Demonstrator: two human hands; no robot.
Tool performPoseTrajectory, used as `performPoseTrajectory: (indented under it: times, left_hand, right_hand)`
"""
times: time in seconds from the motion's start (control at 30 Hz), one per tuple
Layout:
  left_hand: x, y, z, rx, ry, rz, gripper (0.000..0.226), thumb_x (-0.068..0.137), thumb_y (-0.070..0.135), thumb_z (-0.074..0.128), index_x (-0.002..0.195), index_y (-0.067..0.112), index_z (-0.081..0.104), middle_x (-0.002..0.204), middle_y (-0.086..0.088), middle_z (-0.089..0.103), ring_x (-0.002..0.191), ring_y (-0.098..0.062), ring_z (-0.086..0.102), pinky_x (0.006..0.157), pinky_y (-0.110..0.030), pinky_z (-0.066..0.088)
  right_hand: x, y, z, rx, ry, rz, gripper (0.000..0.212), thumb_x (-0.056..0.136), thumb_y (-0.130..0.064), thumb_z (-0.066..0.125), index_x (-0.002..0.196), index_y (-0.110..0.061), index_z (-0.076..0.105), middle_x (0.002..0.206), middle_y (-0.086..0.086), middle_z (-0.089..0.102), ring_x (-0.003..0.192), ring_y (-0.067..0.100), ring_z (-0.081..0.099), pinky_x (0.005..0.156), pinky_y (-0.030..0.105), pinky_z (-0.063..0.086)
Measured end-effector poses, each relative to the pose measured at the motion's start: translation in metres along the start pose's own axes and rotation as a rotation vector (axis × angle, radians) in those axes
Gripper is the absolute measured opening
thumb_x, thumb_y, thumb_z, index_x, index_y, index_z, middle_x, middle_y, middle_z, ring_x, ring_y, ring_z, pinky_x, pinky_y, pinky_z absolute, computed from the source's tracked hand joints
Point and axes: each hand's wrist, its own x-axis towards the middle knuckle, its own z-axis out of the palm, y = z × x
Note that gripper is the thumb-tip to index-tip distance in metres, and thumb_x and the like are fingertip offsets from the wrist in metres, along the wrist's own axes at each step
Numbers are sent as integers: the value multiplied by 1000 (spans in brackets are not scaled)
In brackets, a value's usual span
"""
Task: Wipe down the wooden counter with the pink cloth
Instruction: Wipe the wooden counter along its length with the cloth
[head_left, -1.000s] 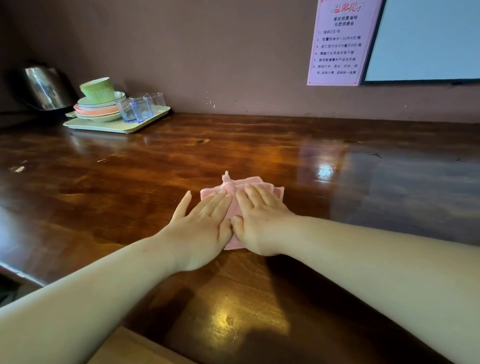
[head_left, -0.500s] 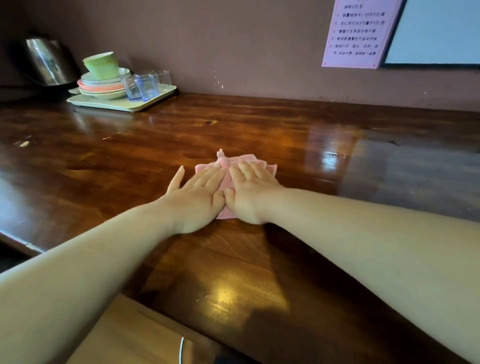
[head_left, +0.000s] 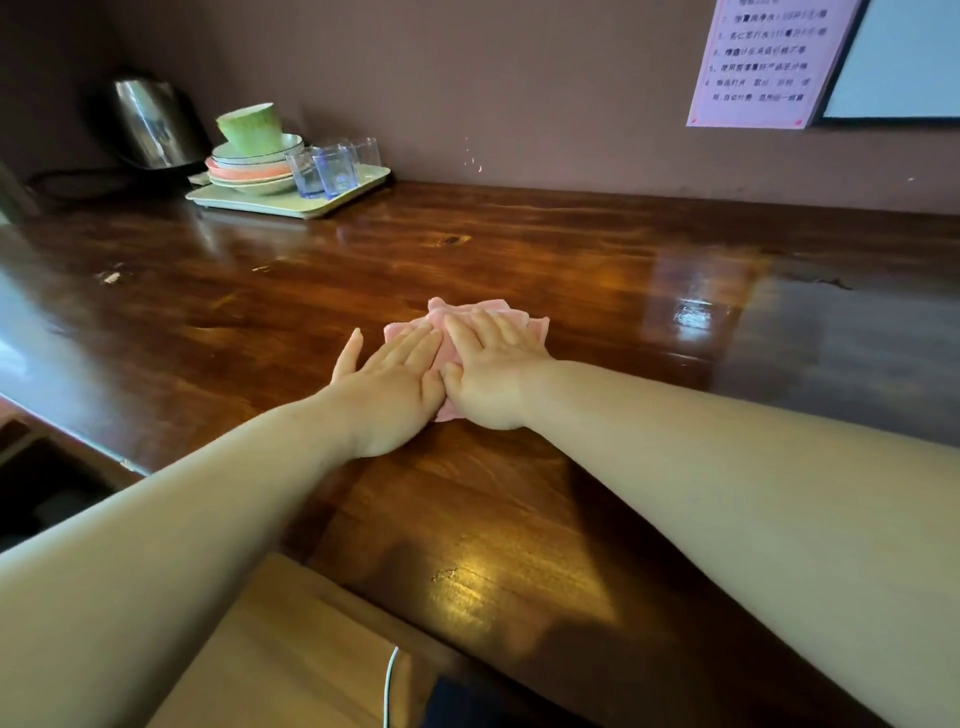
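Your wooden counter (head_left: 519, 260) fills the frame from the lower centre to the brown wall across the top, its dark varnish catching glare at centre right and lower centre. Both your forearms reach in from the bottom corners and meet at the middle of the picture. There your left hand (head_left: 387, 387) and right hand (head_left: 496, 376) lie flat, side by side and touching, pressing the pink cloth (head_left: 535, 327) onto the wood; the fingers of both are straight and close together, only the left thumb splayed out, and nothing is gripped. The cloth is bunched, showing mostly beyond your fingertips.

The wiping pass looks to be under way in mid-counter. The next stroke calls for steady downward pressure while you slide the cloth into the unwiped stretches at left and right.

In the upper left of the frame sits a pale green tray (head_left: 270, 205) with stacked bowls (head_left: 254, 169), small clear glasses (head_left: 332, 169) and, behind, a steel kettle (head_left: 150, 122). Steer clear of that tray.
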Motion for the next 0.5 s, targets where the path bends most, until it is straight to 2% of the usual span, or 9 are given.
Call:
performPoseTrajectory:
  times: [0.13, 0.2, 0.37, 0.5]
  left_hand:
    - [-32, -5, 15, -6, 58, 73, 69, 86, 50, -8, 151, 27, -13, 158, 11, -16, 139, 1, -19, 112, -41, -20]
    - [-34, -7, 18, -1, 66, 68, 70, 84, 52, -10, 150, 28, -15, 158, 13, -17, 135, 5, -22, 111, -40, -21]
    - [-3, -1, 2, -71, -5, -38, 56, 100, 42, 3, 152, 29, -9, 159, 10, -13, 145, -8, -12, 115, -46, -16]
    - [-24, 3, 9, -19, 8, 26, 62, 93, 46, -5, 151, 26, -13, 158, 9, -18, 143, -6, -17, 113, -42, -19]
  right_hand:
    - [-18, 0, 14, -2, -49, -82, 62, 103, -47, 17, 156, -34, -13, 166, 0, -15, 152, 22, -15, 122, 50, -8]
    - [-19, -2, 18, 7, -30, -72, 62, 103, -47, 16, 156, -32, -12, 166, 1, -17, 152, 23, -17, 122, 49, -10]
    - [3, -6, 6, -16, 11, 3, 60, 105, -44, 18, 159, -23, 0, 167, 2, -7, 153, 22, -10, 124, 47, -2]
    - [-20, 1, 15, -3, -7, -51, 63, 105, -46, 15, 158, -20, -5, 166, 3, -14, 152, 22, -15, 123, 45, -7]
